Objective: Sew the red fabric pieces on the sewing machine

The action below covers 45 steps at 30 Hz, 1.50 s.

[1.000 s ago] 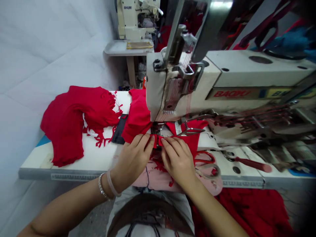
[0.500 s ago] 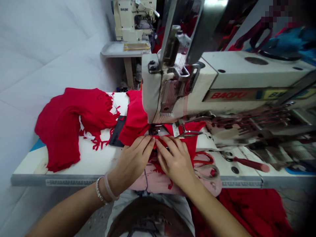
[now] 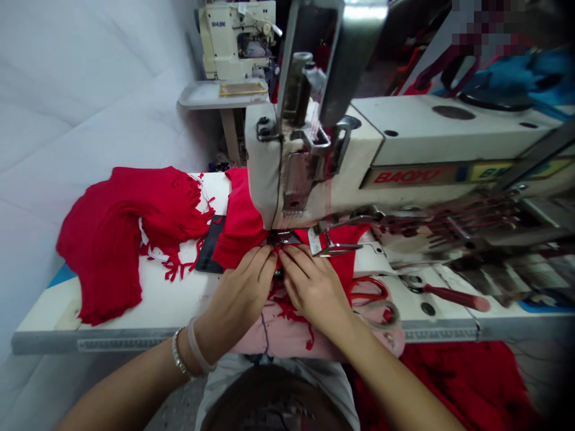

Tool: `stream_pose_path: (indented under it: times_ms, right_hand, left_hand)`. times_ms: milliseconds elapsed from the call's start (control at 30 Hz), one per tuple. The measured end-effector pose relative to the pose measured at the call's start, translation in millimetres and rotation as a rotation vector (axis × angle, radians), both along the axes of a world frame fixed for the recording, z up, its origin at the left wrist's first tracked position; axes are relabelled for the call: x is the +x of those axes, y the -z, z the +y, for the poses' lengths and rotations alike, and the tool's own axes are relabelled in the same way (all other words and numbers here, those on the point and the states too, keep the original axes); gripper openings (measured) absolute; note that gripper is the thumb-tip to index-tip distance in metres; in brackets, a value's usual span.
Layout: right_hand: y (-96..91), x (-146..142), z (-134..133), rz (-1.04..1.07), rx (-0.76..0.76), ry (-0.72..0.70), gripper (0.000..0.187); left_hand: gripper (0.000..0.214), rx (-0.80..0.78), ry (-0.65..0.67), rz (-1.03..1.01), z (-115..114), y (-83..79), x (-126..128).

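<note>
Red fabric (image 3: 240, 221) lies under the needle area of a white sewing machine (image 3: 265, 167), reaching out on both sides of it. Close in front of the presser foot (image 3: 282, 237), my left hand (image 3: 249, 287) has its fingers pressed together on the fabric's near edge. My right hand (image 3: 314, 287) grips the same edge just beside it, fingertips almost meeting the left ones. What sits exactly beneath the fingertips is hidden. Red threads run down the machine head to the needles. Loose red scraps (image 3: 291, 308) hang below the hands on a pink cloth (image 3: 251, 335).
A heap of red fabric (image 3: 108, 233) lies left on the white table (image 3: 175, 305). Red-handled scissors (image 3: 371, 288) and a red-handled screwdriver (image 3: 458, 296) are right of my hands. A dark flat object (image 3: 210, 245) sits left. Another sewing machine (image 3: 238, 39) stands behind; more red fabric (image 3: 462, 383) lies below right.
The view has shifted slightly, so the machine and heap sit a little further left and lower. Both hands stay at the fabric edge, fingers now drawn closer together near the foot.
</note>
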State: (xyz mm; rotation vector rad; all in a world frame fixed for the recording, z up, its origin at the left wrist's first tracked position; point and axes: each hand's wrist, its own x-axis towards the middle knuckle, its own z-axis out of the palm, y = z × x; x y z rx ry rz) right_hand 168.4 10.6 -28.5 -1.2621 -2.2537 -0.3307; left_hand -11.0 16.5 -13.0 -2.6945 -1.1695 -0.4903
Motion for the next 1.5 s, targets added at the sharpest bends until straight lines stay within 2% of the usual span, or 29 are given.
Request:
stream_pose_path:
  times_ms: [133,267,400,667,767,833,900,967,1033,1100,1133,1167,1200,1267,1300,1367,1400,1433,1500]
  right_hand:
    - [0.7,1,2,0.018,-0.021,0.004,0.034]
    - [1.4,1,1,0.141,-0.055,-0.055,0.028]
    - [1.8,-2,1,0.249,-0.105,-0.029,0.025]
    - [7.5,-8,6,0.142,-0.037,0.002,0.030]
    - [5.7,2,3,0.103,-0.004,-0.053,0.029]
    - [3.9,18,-2,0.155,0.036,0.013,0.029]
    - [3.0,38,-7,0.252,0.084,0.250,0.030]
    - [3.1,56,-11,0.338,0.047,0.464,0.035]
    - [3.4,70,-16,0.458,-0.121,0.480,0.039]
    - [1.8,81,-25,0.711,-0.309,0.443,0.037]
    - [-0.1,88,-31,0.847,-0.406,0.435,0.036]
    - [-3.0,94,-38,0.948,-0.515,0.424,0.036]
    - [-6.9,101,-46,1.006,-0.617,0.407,0.037]
    - [-17.2,110,-60,1.056,-0.701,0.335,0.035]
    - [-23.0,110,-64,1.096,-0.627,0.296,0.032]
    - [-33.3,97,-61,1.187,-0.263,0.255,0.022]
    - [-36.5,84,-55,1.163,-0.060,0.233,0.017]
    - [-37.7,68,-47,1.055,0.103,0.219,0.018]
    - [-33.6,33,-27,0.542,0.116,-0.009,0.017]
  left_hand:
    - [0.040,-0.039,-0.045,0.030,0,-2.2,2]
    - [0.035,-0.047,0.002,0.010,2,-2.4,0]
    - [0.035,-0.017,0.010,0.000,7,0.7,-3]
    - [0.036,0.030,0.050,-0.009,13,2.8,-2]
    - [0.034,-0.006,0.067,-0.050,13,4.6,-5]
    - [0.029,-0.040,0.025,-0.206,16,9.4,-12]
    - [0.029,-0.053,-0.138,-0.496,20,16.4,-22]
    - [0.053,-0.206,-0.359,-0.796,23,22.7,-34]
    - [0.066,-0.623,-0.495,-0.971,22,25.0,-45]
    - [0.064,-1.089,-0.537,-1.028,15,22.4,-58]
    - [0.062,-1.244,-0.560,-1.035,10,19.6,-66]
    - [0.060,-1.325,-0.594,-1.055,5,16.1,-75]
    - [0.057,-1.333,-0.640,-1.104,0,12.1,-86]
    - [0.048,-1.194,-0.718,-1.318,-5,2.7,-105]
    - [0.043,-1.074,-0.723,-1.479,-5,-2.9,-111]
    - [0.033,-0.855,-0.618,-1.822,2,-15.9,-113]
    - [0.030,-0.805,-0.498,-1.965,8,-22.9,-107]
    - [0.028,-0.798,-0.339,-2.073,14,-29.7,-97]
    - [0.027,-0.859,-0.018,-2.149,25,-40.9,-67]
